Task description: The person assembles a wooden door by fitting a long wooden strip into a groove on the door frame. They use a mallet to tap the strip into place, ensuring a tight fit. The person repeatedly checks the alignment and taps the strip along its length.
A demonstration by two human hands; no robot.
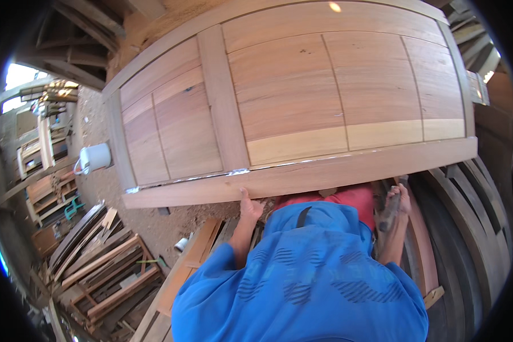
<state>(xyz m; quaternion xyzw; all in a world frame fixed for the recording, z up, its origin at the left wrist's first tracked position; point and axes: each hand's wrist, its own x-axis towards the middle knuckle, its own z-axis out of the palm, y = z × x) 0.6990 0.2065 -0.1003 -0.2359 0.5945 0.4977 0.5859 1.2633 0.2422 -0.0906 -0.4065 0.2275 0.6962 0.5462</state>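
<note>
Large panelled wooden door (290, 108): reddish-brown panels, pale yellow band along the panel bottoms, tan frame rails. Loose short-sleeved shirt (308, 279) at 6 o'clock: bright blue, darker blue wavy stripe pattern. Cloth (353, 199) beneath the door edge: red. Enamel jug (94, 158) at 9 o'clock: white.

Sawdust floor (105, 188) under daylight, white mug (95, 157) on it. Stacked frames (105, 268) lower left. Chairs (43, 142) far left beside bright opening (18, 76).
</note>
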